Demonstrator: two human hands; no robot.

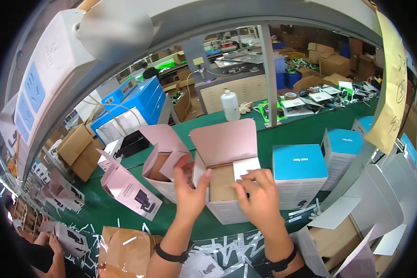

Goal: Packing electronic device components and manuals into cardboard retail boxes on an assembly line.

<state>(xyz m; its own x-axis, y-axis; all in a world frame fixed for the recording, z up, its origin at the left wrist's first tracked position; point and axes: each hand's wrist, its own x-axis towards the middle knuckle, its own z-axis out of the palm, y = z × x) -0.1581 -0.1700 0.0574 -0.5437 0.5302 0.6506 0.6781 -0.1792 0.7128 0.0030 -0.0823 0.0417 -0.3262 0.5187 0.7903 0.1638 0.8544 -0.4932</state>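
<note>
An open white carton [228, 214] with its pinkish lid [224, 141] raised stands before me, with brown cardboard [223, 182] inside. My left hand [188, 187] is at the carton's left wall, fingers spread, the thumb over the edge. Inside, at the right, lies a white card-like piece [245, 166]. My right hand [262, 197] bends its fingers and thumb over the near end of that piece; its exact contact is partly hidden. Another open carton [164, 167] stands just left of my left hand. A closed carton with a blue top [299, 161] is right of the open one.
More blue-topped cartons [343, 141] stand at the right, an open carton [336, 238] below them. White strips [231, 250] and a brown cardboard box [125, 252] lie nearest me. A white bottle [230, 105] stands beyond. At the far left, another person's hands [54, 243] touch a carton.
</note>
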